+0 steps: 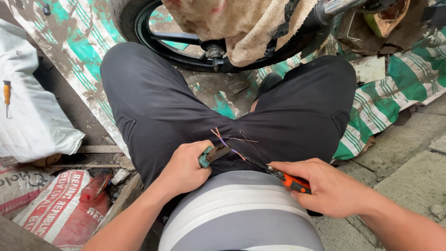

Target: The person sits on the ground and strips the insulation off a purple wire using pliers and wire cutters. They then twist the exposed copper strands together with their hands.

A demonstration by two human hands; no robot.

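Note:
My left hand (186, 167) grips green-handled pliers (211, 155) over my lap, their jaws clamped on a bundle of thin wires (228, 142) with frayed purple and copper ends. My right hand (325, 183) holds an orange-handled tool (290, 180) whose metal tip meets the wires just right of the pliers. Both hands hover above my black trousers (153, 107), close to my grey and white striped shirt (237, 209).
A motorcycle wheel (139, 23) draped with a beige sack (237, 23) stands right ahead on a green and white striped tarp (399, 79). White cloth with an orange screwdriver (7, 95) lies at left, printed sacks (55, 204) below it. Concrete paving (409, 158) lies at right.

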